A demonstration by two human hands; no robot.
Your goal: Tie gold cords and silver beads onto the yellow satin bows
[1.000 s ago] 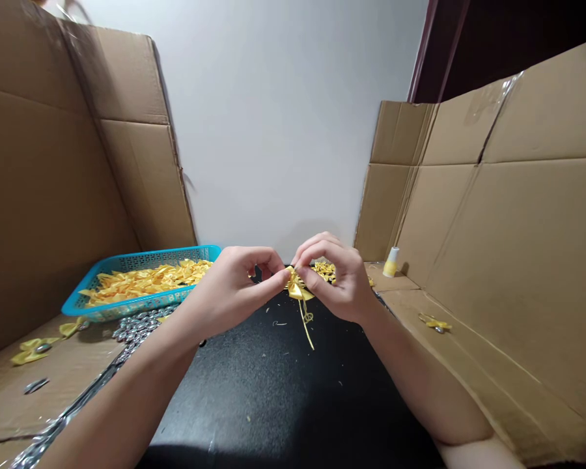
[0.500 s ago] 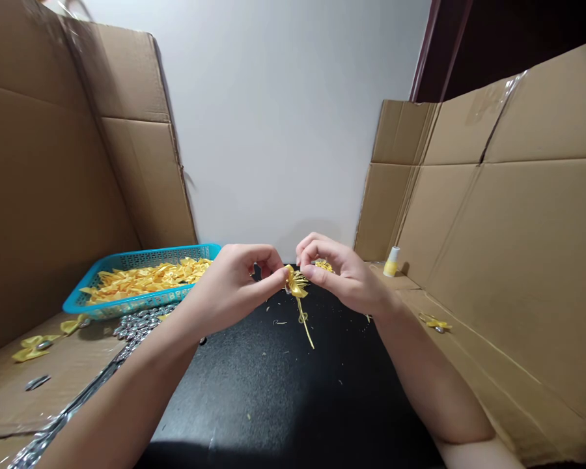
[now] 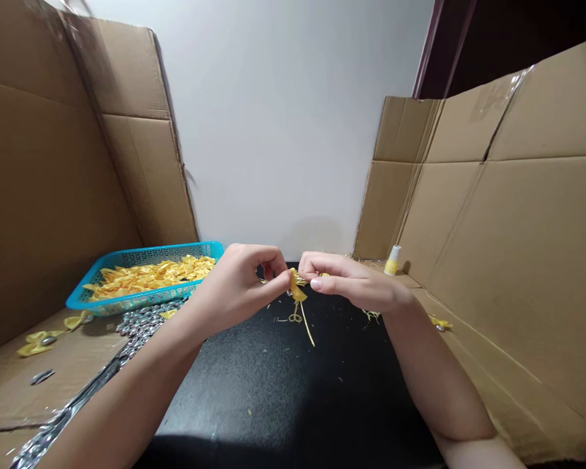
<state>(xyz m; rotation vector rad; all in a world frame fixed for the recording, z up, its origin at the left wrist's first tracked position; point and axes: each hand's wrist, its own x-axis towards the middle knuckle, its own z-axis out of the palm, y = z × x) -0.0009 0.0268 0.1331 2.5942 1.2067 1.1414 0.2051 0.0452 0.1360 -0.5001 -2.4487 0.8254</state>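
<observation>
My left hand [image 3: 254, 277] pinches a yellow ribbon bow [image 3: 299, 292] between thumb and fingertips, above the middle of the black table. From the bow hang a looped yellow tie [image 3: 295, 318] and a thin straight yellow cord [image 3: 309, 327]. To the right, my right hand [image 3: 346, 280] is closed, palm down, thumb pressed under the fingers. Thin yellow strands run from the bow to its fingertips, and their ends are hidden in the grip. Part of another yellow bundle shows behind the right fingers.
A blue basket [image 3: 137, 301] of yellow ribbon bows stands at left. Silver beads [image 3: 149, 324] lie in front of it. Loose bows [image 3: 38, 343] rest on cardboard at left. A yellow-and-white thread spool [image 3: 392, 260] stands at right, near another bow [image 3: 440, 322]. Cardboard walls rise on both sides.
My right hand has turned flatter, palm down, and its fingers have lowered toward the bow's strands. The bow has turned, and its loops hang more openly. My left hand keeps its pinch.
</observation>
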